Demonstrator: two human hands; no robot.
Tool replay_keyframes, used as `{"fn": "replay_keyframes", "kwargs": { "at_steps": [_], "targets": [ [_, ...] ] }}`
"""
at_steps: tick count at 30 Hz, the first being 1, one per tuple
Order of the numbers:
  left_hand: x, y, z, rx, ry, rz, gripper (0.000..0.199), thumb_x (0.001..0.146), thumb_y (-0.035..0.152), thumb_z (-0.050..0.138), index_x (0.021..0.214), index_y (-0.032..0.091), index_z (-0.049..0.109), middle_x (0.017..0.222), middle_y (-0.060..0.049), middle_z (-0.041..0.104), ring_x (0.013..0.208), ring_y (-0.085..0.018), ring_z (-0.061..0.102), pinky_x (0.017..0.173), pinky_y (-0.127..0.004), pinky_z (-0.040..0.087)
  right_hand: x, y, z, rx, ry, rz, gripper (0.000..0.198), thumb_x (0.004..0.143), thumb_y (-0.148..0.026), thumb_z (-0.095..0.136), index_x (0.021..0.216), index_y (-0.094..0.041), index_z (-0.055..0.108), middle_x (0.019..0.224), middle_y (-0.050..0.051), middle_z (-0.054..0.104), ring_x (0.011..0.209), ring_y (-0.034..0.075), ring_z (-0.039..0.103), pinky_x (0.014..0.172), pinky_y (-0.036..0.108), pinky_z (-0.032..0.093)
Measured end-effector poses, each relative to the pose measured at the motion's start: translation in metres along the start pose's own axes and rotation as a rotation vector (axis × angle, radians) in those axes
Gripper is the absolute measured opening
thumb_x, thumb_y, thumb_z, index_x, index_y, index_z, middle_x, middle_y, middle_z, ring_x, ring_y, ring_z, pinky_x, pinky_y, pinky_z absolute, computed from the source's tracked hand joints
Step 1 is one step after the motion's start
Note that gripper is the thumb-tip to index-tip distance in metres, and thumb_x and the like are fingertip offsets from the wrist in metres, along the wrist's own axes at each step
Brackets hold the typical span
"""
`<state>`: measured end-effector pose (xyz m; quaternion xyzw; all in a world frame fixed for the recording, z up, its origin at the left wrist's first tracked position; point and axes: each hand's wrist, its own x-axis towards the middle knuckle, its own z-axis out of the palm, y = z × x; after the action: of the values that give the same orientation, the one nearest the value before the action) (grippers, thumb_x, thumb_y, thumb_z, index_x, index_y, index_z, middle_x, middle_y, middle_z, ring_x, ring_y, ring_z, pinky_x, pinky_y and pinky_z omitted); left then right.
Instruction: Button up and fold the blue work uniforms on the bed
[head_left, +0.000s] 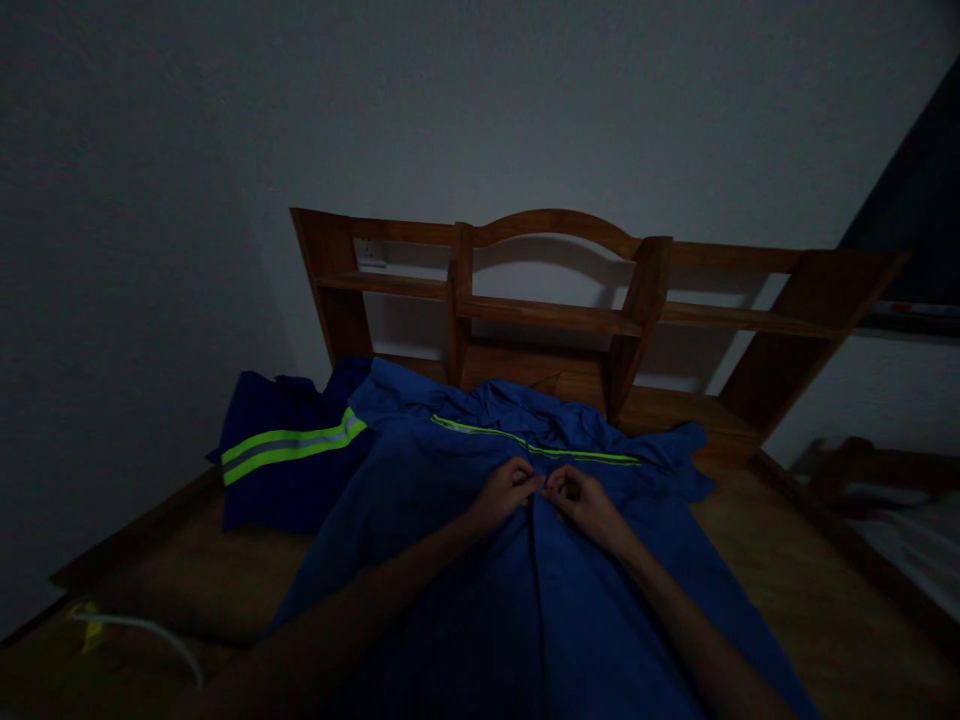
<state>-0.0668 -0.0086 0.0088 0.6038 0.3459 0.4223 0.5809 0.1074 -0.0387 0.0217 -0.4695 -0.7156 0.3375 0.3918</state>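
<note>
A blue work jacket (450,590) with thin yellow-green piping across its chest lies spread out, its front seam running down the middle. My left hand (510,492) pinches the cloth at this front seam, below the piping. Just to its right, my right hand (581,503) is closed in a pinch on the other edge of the same seam. The fingertips of both hands almost meet. Whether a button or zip sits between them is too dark and small to tell.
A darker blue garment (289,455) with a reflective yellow-green and grey band lies at the left, partly under the jacket. Behind stands a wooden shelf unit (551,318) against the white wall (480,110). A pale cord (150,628) lies at the lower left.
</note>
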Motion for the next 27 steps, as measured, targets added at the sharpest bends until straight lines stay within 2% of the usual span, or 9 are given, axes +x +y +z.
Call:
{"fn": "replay_keyframes", "kwargs": {
  "at_steps": [5,13,17,22,27],
  "targets": [
    [0.003,-0.01,0.0,-0.011,0.043,-0.026,0.029,0.069,0.024,0.063,0.089,0.018,0.043,0.058,0.006,0.054,0.047,-0.008,0.05,0.047,-0.017,0.036,-0.001,-0.003,0.002,-0.1,0.005,-0.042,0.019,0.08,-0.034,0.057,0.085,-0.017,0.055,0.075,0.001,0.059,0.062,0.01,0.054,0.054,0.02,0.04],
    [0.006,-0.013,0.003,-0.134,0.127,-0.126,0.026,0.067,0.013,0.056,0.089,0.019,0.042,0.063,0.005,0.056,0.049,-0.009,0.054,0.048,-0.018,0.04,-0.003,-0.008,0.002,-0.161,0.004,-0.06,0.013,0.078,-0.026,0.058,0.087,-0.018,0.055,0.076,0.0,0.06,0.063,0.01,0.054,0.055,0.02,0.039],
    [0.005,-0.012,0.003,-0.143,0.128,-0.148,0.025,0.068,0.014,0.057,0.089,0.019,0.043,0.061,0.005,0.055,0.05,-0.009,0.055,0.05,-0.019,0.041,-0.005,-0.012,0.003,-0.227,0.031,-0.105,0.011,0.078,-0.023,0.056,0.088,-0.018,0.056,0.075,-0.001,0.059,0.064,0.011,0.055,0.058,0.021,0.04],
    [0.006,-0.017,0.001,-0.121,0.099,-0.114,0.029,0.069,0.024,0.064,0.089,0.019,0.043,0.065,0.004,0.059,0.052,-0.011,0.057,0.05,-0.02,0.042,-0.007,-0.016,0.003,-0.279,0.03,-0.128,0.01,0.078,-0.02,0.055,0.088,-0.019,0.057,0.078,0.0,0.06,0.066,0.011,0.055,0.06,0.022,0.041],
    [0.008,-0.019,-0.001,-0.081,0.101,-0.122,0.028,0.068,0.022,0.064,0.088,0.018,0.045,0.067,0.003,0.06,0.054,-0.012,0.058,0.051,-0.021,0.044,-0.007,-0.015,0.004,-0.317,0.036,-0.141,0.011,0.078,-0.02,0.056,0.089,-0.019,0.057,0.078,0.0,0.059,0.067,0.012,0.055,0.061,0.022,0.04]
  ]
}}
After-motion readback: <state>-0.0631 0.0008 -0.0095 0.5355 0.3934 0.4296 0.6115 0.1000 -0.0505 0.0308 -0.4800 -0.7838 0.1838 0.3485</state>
